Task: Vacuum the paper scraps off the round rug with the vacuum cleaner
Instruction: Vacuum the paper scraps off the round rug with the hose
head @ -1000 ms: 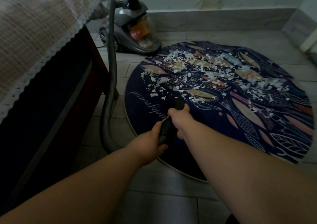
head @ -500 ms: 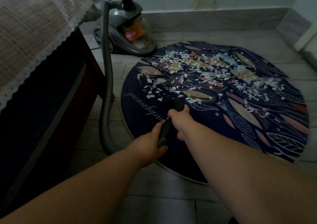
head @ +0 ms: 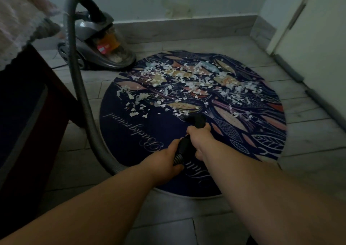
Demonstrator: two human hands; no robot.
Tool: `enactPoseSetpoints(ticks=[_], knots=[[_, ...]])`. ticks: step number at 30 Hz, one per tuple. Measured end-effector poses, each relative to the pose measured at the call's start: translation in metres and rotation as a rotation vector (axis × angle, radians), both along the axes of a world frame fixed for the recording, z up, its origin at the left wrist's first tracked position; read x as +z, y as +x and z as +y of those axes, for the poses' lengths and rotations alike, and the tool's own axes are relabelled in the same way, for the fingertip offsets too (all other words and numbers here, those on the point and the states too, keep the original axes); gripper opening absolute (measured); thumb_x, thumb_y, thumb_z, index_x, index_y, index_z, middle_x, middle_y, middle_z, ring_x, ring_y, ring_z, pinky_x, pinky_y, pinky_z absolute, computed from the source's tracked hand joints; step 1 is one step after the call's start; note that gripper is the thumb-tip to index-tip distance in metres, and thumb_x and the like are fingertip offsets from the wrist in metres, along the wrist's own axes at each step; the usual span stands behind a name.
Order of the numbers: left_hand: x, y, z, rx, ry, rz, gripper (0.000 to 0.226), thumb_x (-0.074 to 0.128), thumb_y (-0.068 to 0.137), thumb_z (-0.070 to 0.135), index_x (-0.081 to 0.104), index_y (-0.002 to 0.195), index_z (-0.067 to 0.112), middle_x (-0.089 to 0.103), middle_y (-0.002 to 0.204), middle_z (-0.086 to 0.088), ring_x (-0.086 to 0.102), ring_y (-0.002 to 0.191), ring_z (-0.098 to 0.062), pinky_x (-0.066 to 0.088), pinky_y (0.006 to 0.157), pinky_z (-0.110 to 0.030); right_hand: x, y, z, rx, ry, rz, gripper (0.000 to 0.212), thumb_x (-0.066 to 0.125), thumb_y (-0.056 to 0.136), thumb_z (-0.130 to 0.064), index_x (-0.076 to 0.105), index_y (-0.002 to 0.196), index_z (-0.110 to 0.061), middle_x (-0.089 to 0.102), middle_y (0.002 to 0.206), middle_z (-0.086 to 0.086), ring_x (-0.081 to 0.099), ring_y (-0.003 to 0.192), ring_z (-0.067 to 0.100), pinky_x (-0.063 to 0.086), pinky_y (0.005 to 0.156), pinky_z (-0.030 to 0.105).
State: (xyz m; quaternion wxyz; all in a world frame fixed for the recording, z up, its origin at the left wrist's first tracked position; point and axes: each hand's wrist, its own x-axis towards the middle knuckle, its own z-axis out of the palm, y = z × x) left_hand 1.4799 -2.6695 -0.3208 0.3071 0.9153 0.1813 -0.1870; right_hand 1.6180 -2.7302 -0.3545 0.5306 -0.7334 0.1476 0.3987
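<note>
**Nozzle Eased Along the Scraps' Near Edge**

The paper scraps point(head: 187, 81) are strewn over the far half of the round rug point(head: 131, 130), barely reduced. The nozzle point(head: 196, 120), clamped in the right grip point(head: 201, 138) with the hose point(head: 78, 87) clamped in the left grip point(head: 161, 162), has been shifted slightly along their near edge. Most of the vacuuming is judged still to be done.

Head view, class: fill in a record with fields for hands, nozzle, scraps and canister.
Left hand: grips the black handle by its ribbed end
Right hand: grips the handle nearer the nozzle
Paper scraps: spread across the far half of the round rug
Nozzle: over the rug, at the scraps' near edge
Canister: on the floor by the rug's far left edge
</note>
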Motion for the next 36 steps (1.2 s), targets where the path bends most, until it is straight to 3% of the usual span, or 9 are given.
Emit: enactPoseSetpoints(ticks=[6,12,19,22,31,36], knots=[[-0.002,0.018,-0.015,-0.062,-0.005,0.016,0.08,0.056,0.092,0.035,0.0,0.149,0.03,0.055,0.125,-0.01,0.057,0.104,-0.025,0.042,0.082,-0.029,0.003,0.013,-0.027,-0.081,-0.024,-0.021,0.08,0.057,0.094,-0.02,0.008,0.156,-0.035,0.054,0.103,0.014,0.061,0.097,0.035,0.055,0.089,0.054],[0.008,0.021,-0.033,-0.117,0.014,0.004,0.083,0.057,0.092,0.037,-0.002,0.15,0.027,0.053,0.129,-0.012,0.056,0.108,-0.027,0.04,0.082,-0.028,0.018,0.01,-0.051,-0.146,0.008,-0.042,0.077,0.058,0.093,-0.019,0.014,0.153,-0.037,0.054,0.104,0.015,0.061,0.097,0.036,0.055,0.088,0.056],[0.037,0.036,-0.054,-0.054,-0.001,-0.109,0.08,0.055,0.093,0.035,-0.001,0.15,0.027,0.052,0.131,-0.011,0.056,0.106,-0.027,0.038,0.077,-0.027,0.061,0.028,-0.062,-0.158,0.018,-0.129,0.08,0.062,0.092,-0.02,0.015,0.154,-0.035,0.054,0.126,0.017,0.06,0.105,0.038,0.054,0.092,0.056],[0.047,0.049,-0.056,-0.069,0.002,-0.105,0.082,0.056,0.093,0.036,-0.003,0.15,0.027,0.052,0.131,-0.01,0.056,0.104,-0.025,0.037,0.076,-0.027,0.07,0.041,-0.071,-0.157,0.002,-0.176,0.08,0.061,0.093,-0.02,0.013,0.156,-0.032,0.052,0.117,0.014,0.057,0.103,0.036,0.054,0.093,0.054],[0.019,0.06,-0.06,-0.156,0.035,-0.011,0.082,0.056,0.093,0.036,-0.002,0.15,0.031,0.053,0.128,-0.009,0.056,0.103,-0.023,0.037,0.076,-0.026,0.017,0.038,-0.084,-0.304,0.148,-0.048,0.091,0.06,0.09,-0.016,0.001,0.153,-0.047,0.059,0.132,0.01,0.061,0.104,0.034,0.053,0.094,0.054],[0.003,0.063,-0.054,-0.185,0.013,0.018,0.082,0.057,0.091,0.038,-0.001,0.149,0.032,0.056,0.123,-0.007,0.054,0.094,-0.018,0.036,0.074,-0.024,0.0,0.041,-0.085,-0.316,0.134,-0.01,0.081,0.063,0.096,-0.021,0.01,0.153,-0.042,0.059,0.112,0.003,0.06,0.104,0.031,0.052,0.095,0.055]])
